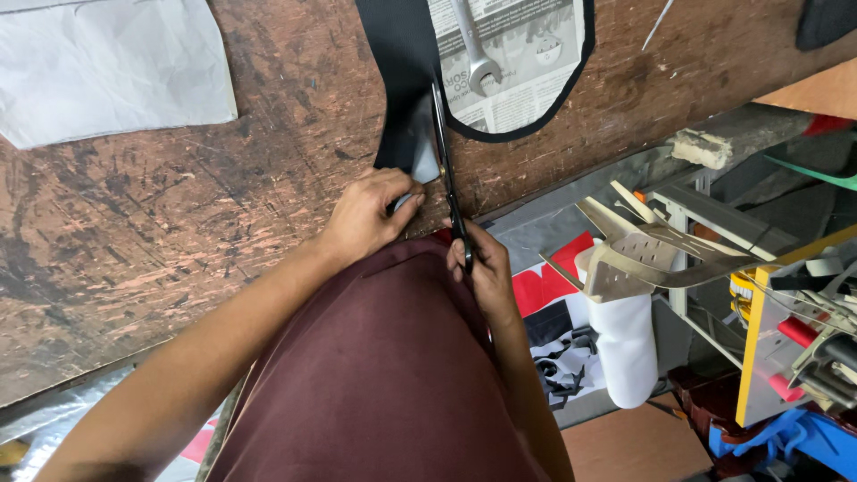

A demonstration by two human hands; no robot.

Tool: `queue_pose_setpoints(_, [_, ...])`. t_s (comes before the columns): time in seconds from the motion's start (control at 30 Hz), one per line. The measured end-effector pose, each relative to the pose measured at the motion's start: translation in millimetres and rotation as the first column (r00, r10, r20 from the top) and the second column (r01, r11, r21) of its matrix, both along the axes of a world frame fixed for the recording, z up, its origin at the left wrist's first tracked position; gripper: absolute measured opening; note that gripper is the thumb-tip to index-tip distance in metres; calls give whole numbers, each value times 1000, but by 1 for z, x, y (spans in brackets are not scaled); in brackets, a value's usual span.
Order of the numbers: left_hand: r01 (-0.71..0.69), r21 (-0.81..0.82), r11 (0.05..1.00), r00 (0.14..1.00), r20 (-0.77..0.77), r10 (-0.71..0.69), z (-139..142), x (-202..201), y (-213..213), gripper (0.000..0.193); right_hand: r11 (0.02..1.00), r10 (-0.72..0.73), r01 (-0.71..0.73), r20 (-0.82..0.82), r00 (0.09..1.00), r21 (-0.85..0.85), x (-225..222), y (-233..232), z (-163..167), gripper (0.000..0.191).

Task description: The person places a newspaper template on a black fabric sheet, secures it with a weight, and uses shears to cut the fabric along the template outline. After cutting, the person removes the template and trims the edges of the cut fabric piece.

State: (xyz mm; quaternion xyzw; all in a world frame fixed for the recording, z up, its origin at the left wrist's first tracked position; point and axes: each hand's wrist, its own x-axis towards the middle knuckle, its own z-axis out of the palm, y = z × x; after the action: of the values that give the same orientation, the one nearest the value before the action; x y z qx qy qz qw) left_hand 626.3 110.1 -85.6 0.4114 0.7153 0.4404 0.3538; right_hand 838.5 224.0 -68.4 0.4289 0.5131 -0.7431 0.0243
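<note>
My right hand (478, 263) grips the dark handles of long scissors (444, 152), whose blades point away from me into a sheet of black material (402, 62) on the scarred wooden table (178, 205). My left hand (370, 214) pinches the near edge of a grey strip (424, 152) of that sheet, just left of the blades. A newspaper pattern piece (527, 89) lies on the black sheet, with a metal spanner (473, 54) resting on top of it.
A pale grey sheet (107, 67) lies at the table's far left. To the right, below the table edge, stand a white roll (625, 348), red and black scraps (553, 286), cut pale pattern strips (643, 254) and a cluttered shelf (803, 321).
</note>
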Motion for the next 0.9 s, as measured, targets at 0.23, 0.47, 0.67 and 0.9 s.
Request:
queue_pose_setpoints(0.23, [12, -14, 1000, 1000, 22, -11, 3, -2, -1, 13, 1000, 14, -14, -19, 1000, -4, -5, 12, 3, 42])
queue_pose_setpoints(0.47, [20, -13, 1000, 998, 59, -19, 4, -5, 1, 13, 1000, 16, -16, -2, 1000, -1, -13, 15, 4, 40])
queue_pose_setpoints(0.67, [27, -22, 999, 998, 66, -25, 5, -6, 0, 13, 1000, 12, -12, -11, 1000, 6, -21, 20, 0, 38])
queue_pose_setpoints(0.9, [14, -28, 1000, 999, 51, -12, 4, -6, 1, 13, 998, 45, -47, -38, 998, -40, -26, 35, 1, 39])
